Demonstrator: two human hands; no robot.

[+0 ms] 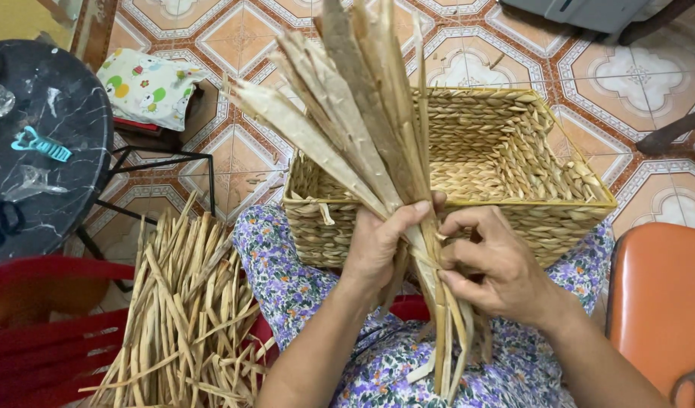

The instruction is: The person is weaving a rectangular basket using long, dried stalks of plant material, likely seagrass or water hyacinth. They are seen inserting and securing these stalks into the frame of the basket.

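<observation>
Both hands are wrapped around a bunch of dried, tan, flat reed strips that fans upward in front of the camera. The left hand is closed around the bunch with the thumb pressed across the front, and the right hand pinches a few strips just beside it, fingers curled tight, so the two hands are nearly touching. The loose ends hang down over a lap in purple floral fabric. Right behind the bunch sits a rectangular woven straw basket, resting on the knees. Off to the left there's a big loose pile of the same dried strips on a red plastic chair — and beyond that a round black marble-look counter with a small turquoise hair clip on it. The floor is patterned orange and white tile.
</observation>
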